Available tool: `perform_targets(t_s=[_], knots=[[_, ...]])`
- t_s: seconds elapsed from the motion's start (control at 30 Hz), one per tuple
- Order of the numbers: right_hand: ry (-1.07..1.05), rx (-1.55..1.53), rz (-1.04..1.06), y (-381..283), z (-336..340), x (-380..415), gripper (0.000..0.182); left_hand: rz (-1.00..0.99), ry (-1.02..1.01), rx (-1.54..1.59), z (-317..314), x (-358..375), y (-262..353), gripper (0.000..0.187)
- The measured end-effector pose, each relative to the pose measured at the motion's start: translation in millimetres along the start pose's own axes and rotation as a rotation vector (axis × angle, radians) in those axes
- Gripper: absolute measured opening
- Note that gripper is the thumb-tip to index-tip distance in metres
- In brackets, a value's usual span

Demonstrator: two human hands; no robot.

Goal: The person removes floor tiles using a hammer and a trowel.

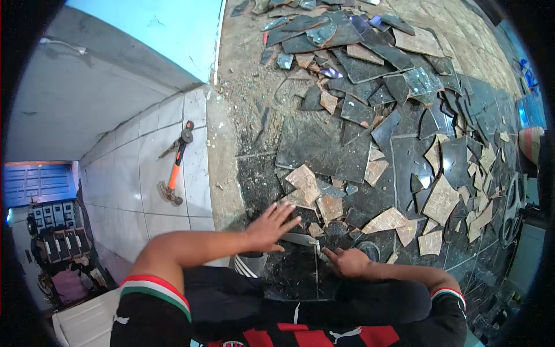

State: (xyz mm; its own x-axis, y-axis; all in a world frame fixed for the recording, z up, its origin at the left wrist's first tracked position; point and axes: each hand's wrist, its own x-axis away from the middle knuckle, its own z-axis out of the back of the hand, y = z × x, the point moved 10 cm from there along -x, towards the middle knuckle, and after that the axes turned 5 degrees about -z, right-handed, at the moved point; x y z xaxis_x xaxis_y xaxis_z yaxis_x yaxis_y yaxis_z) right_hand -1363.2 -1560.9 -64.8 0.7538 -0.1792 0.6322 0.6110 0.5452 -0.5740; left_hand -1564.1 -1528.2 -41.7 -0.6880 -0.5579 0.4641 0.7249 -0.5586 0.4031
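Observation:
My right hand [350, 263] is closed round the handle of a trowel [299, 238], low over the dark tiled floor. The trowel's flat blade points left, toward my left hand, and its bent neck shows just ahead of my fingers. My left hand [270, 229] is open with fingers spread, just above and left of the blade; it holds nothing. Broken tile pieces [330, 207] lie just beyond both hands, some with their tan backs up. Fine rubble is scattered around the blade.
A heap of broken dark tiles [352, 63] covers the far floor. More shards [441, 199] lie at the right. On the white-tiled ledge [127, 173] at the left rests an orange-handled hammer [176, 168]. A bare cement strip [224, 144] runs along the ledge.

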Motion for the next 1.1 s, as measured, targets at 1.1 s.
perform_targets(t_s=[1.1], knots=[[0.316,0.094,-0.328,131.4,233.7,0.2,0.056,0.347,0.386,-0.356,145.8,-173.6,-145.9,0.14]])
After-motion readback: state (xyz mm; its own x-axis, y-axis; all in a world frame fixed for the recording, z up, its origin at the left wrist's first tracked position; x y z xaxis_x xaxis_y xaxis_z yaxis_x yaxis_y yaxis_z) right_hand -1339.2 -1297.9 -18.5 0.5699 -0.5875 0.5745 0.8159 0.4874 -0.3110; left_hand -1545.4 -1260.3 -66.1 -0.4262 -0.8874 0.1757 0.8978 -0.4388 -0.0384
